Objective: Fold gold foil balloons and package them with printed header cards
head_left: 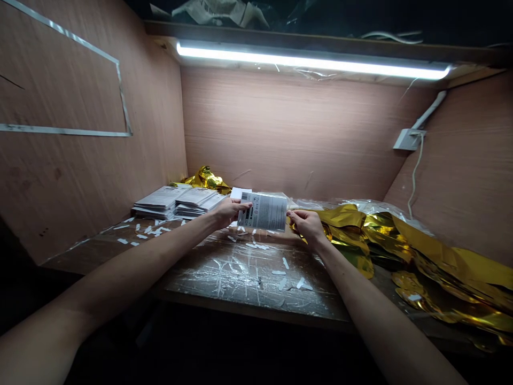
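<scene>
Held up over the table is a printed card in a clear plastic sleeve (264,212), with small dark text, a barcode and icons on its face. My left hand (230,212) grips its left edge, the thumb lying across the front. At the card's right edge, my right hand (306,223) pinches with thumb and fingertips. Stacks of similar printed cards (160,202) lie to the left of my left hand. Crumpled gold foil sheets (344,230) are spread just beyond and right of my right hand.
Small white paper strips (300,282) are scattered on the plastic-covered table (240,272). More gold foil (204,179) lies in the back left corner. Wooden panels enclose three sides. A lit tube lamp (312,61) hangs under the shelf, and a white socket box (406,139) is at right.
</scene>
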{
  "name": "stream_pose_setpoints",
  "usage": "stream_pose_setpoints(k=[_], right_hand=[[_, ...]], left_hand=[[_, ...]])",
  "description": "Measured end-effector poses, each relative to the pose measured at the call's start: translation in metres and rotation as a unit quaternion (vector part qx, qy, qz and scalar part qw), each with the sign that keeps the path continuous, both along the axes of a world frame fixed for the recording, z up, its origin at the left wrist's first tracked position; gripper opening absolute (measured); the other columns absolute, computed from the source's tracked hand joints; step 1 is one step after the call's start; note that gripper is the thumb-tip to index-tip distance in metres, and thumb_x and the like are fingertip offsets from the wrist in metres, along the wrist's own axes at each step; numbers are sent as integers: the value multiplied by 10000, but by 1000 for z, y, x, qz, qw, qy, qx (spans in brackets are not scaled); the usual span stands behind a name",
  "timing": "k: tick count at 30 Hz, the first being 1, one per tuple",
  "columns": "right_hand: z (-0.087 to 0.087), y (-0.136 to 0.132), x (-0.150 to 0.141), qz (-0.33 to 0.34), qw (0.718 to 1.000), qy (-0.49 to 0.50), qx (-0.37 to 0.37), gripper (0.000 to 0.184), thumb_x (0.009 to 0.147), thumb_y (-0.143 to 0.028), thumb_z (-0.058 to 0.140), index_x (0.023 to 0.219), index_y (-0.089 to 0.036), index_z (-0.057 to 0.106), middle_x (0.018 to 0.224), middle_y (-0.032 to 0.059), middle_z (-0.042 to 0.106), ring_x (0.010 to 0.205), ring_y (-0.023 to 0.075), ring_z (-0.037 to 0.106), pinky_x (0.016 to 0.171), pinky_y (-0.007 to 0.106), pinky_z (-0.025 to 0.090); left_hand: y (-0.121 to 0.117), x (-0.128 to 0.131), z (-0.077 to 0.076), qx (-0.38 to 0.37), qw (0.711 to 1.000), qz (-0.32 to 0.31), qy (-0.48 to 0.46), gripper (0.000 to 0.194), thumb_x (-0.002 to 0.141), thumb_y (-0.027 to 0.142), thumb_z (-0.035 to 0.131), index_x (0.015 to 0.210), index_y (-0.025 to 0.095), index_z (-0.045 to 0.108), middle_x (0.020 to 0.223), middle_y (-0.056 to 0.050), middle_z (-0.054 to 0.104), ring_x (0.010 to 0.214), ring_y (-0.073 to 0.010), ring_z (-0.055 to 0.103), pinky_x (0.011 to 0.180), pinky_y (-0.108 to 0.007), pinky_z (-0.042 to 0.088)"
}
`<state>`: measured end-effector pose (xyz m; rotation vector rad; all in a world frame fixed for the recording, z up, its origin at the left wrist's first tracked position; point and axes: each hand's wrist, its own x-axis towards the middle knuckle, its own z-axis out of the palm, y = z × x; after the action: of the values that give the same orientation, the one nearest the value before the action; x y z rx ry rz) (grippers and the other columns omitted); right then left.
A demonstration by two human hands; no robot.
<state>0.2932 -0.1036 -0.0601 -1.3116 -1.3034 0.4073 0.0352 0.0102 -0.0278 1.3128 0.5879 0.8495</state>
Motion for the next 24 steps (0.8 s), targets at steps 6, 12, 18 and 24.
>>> stream_pose_setpoints(k=[6,12,18,24], right_hand=[[9,-7,-4,-138,983,-89,86,288,790,-469,743,902,-215,823,927,84,758,778,220,674,768,353,543],[15,-12,-10,-91,992,-16,91,644,769,-371,756,1382,-231,619,1218,116,706,832,206,723,805,358,588],[9,-6,-8,9,992,103,70,807,699,-318,762,1432,-199,446,1030,88,752,792,224,731,730,351,619],[10,-5,-6,10,989,128,74,642,706,-385,790,1263,-205,525,804,28,738,653,191,690,607,302,567]], left_hand=[[-1,1,-1,-4,1000,-8,-25,238,719,204,918,852,81,766,814,-104,767,673,-161,708,650,-272,559],[0,2,-3,-4,999,-19,-45,202,792,229,872,838,70,757,773,-95,745,649,-141,691,629,-249,540],[2,2,-2,-7,997,-35,-66,152,896,202,764,809,79,744,775,-97,747,652,-141,692,674,-265,564],[-2,1,0,-20,996,-66,-65,98,861,139,785,831,53,748,805,-125,754,688,-155,708,739,-289,582]])
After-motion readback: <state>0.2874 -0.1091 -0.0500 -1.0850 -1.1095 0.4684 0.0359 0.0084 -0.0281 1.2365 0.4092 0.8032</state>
